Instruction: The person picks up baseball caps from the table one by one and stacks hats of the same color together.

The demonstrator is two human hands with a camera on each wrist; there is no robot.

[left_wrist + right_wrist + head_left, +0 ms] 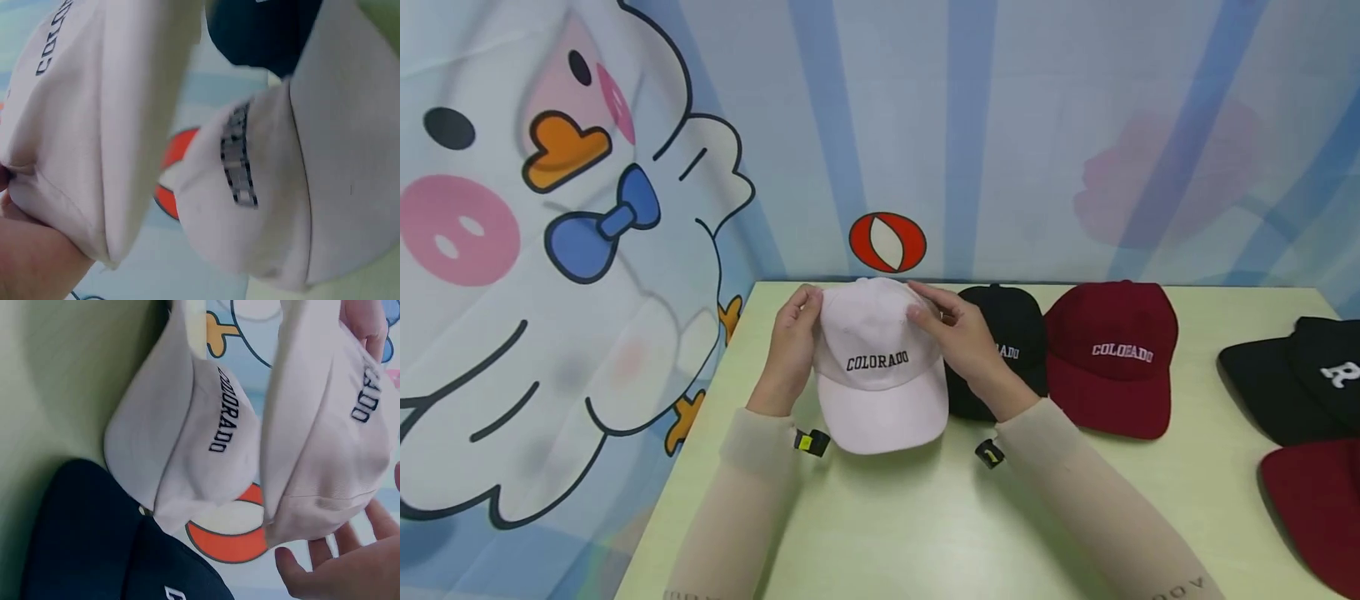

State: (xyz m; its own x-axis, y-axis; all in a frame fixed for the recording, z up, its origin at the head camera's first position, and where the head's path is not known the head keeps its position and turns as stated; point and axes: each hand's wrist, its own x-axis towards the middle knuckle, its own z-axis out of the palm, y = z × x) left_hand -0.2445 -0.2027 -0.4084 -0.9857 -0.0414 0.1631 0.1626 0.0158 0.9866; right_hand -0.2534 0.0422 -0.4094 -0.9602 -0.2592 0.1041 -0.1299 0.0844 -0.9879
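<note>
A white baseball cap (880, 329) with COLORADO in dark letters faces the head camera, brim downward. My left hand (787, 346) grips its left side. On the upper right, my right hand (970, 342) pinches it, thumb on the front and fingers behind, as the right wrist view shows my hand (356, 569) at the cap's edge. Both wrist views show a second white cap (212, 437) with lettering on the table behind the held one, with a gap between them. In the head view the held cap hides it. A black cap (1011, 325) is partly covered by my right hand.
A dark red COLORADO cap (1112, 358) lies right of the black one, touching it. Farther right are a black cap (1262, 383) with a white R and another dark red cap (1315, 500), cut off by the frame. A printed cloth (895, 125) hangs behind the table (887, 533).
</note>
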